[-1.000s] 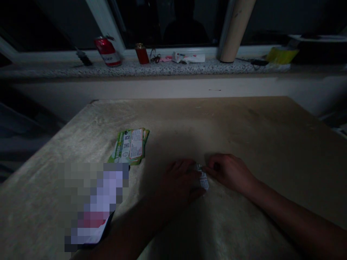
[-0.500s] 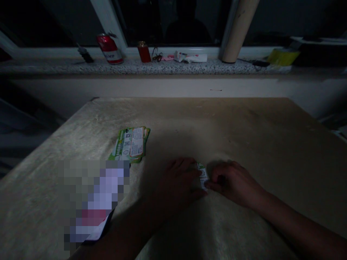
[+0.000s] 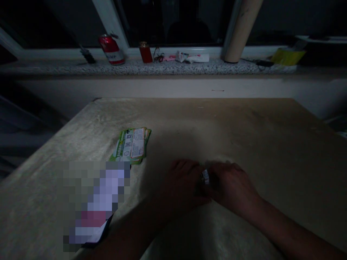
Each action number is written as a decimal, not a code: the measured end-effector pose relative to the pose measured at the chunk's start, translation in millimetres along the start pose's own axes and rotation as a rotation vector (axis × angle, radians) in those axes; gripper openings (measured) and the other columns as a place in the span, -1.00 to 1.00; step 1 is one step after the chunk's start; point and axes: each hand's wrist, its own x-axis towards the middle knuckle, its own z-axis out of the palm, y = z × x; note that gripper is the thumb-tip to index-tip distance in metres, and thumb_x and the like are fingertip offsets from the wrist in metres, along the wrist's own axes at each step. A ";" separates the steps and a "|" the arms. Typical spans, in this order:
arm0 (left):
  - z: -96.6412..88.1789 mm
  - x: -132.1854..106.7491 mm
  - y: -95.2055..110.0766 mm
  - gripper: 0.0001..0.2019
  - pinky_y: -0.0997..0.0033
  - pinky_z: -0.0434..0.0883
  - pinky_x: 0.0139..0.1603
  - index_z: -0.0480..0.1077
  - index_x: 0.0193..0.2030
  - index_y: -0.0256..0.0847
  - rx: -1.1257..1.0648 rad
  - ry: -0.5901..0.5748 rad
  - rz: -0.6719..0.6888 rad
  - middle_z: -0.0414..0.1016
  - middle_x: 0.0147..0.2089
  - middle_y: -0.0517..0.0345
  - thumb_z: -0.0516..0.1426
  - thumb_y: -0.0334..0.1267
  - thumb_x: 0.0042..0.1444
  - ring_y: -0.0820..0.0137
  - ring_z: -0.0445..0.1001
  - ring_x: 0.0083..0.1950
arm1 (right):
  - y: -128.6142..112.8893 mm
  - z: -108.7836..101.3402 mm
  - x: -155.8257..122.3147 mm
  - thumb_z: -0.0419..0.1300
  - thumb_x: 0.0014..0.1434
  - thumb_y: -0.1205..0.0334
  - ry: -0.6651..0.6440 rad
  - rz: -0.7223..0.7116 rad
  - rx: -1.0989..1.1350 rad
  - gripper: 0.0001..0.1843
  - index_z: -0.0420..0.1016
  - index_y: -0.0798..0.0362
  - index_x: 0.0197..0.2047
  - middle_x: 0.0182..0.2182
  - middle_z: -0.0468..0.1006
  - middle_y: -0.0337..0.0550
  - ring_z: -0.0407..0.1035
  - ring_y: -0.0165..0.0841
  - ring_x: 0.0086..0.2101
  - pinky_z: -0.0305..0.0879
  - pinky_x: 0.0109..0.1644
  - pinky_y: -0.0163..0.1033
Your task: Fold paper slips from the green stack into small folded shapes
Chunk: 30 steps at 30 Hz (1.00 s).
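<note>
Both my hands rest close together on the tan table [image 3: 244,130] in dim light. My left hand [image 3: 183,184] and my right hand [image 3: 233,182] press down with closed fingers on a small folded paper card [image 3: 205,176]. Only a sliver of the card shows between the fingertips. A stack of green and white printed cards [image 3: 131,145] lies to the left of my left hand, apart from it.
A blurred-out flat object [image 3: 94,202] lies at the table's front left. On the stone window sill [image 3: 162,66] stand a red can [image 3: 111,50], a small red bottle [image 3: 145,53], a cardboard tube [image 3: 240,30], white packets and a yellow bag [image 3: 288,56].
My right hand has slid left and down over the small card, covering most of it. My left hand has stayed in place.
</note>
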 end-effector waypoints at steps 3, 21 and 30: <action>-1.6 1.0 3.8 -0.28 0.04 0.32 0.25 0.36 0.21 -0.14 -0.054 0.067 -0.011 0.50 0.15 -0.01 0.44 0.03 -0.06 0.09 0.42 0.18 | 4.7 4.5 -1.9 0.29 0.13 0.21 0.010 -0.041 0.154 -0.92 0.54 0.01 -0.30 -0.36 0.64 -0.17 0.51 -0.24 -0.34 0.29 -0.19 -0.14; 6.7 6.6 3.9 -0.69 0.25 0.49 -0.04 0.51 0.01 -0.22 -0.498 0.161 -0.327 0.63 -0.10 0.04 0.12 -0.35 0.13 0.27 0.57 -0.11 | 11.1 12.4 0.9 0.28 0.19 0.20 -0.117 -0.073 0.982 -0.81 0.43 0.04 -0.42 -0.51 0.39 -0.31 0.27 -0.42 -0.46 0.20 -0.39 -0.31; 2.9 14.2 13.8 -0.82 0.38 0.23 -0.35 0.52 -0.38 -0.22 -0.382 0.078 -0.397 0.53 -0.43 0.12 0.13 -0.23 0.16 0.35 0.42 -0.40 | 11.8 12.6 2.3 0.13 0.24 0.28 0.188 -0.189 0.491 -0.71 0.35 0.04 -0.53 -0.59 0.42 -0.26 0.30 -0.40 -0.51 0.17 -0.38 -0.27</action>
